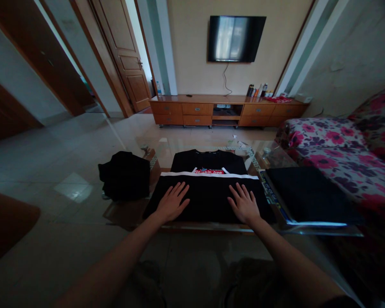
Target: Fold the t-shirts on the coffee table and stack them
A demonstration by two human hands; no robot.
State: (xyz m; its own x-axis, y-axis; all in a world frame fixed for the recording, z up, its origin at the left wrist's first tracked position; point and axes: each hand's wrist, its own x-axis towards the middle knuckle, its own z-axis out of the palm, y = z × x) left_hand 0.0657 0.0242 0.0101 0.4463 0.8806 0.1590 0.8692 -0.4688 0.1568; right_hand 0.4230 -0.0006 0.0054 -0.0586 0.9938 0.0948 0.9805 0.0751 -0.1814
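Note:
A black T-shirt [208, 188] with a white stripe and a red printed label lies partly folded on the glass coffee table [211, 226] in front of me. My left hand [172, 202] rests flat on its lower left part, fingers spread. My right hand [244, 204] lies flat on its lower right part, fingers spread too. Neither hand grips anything.
A crumpled pile of black clothes [125, 174] sits at the table's left end. A dark folded garment [304, 194] lies on the right end. A floral sofa [346, 149] stands to the right. A wooden TV cabinet [224, 110] and wall TV [235, 38] are beyond.

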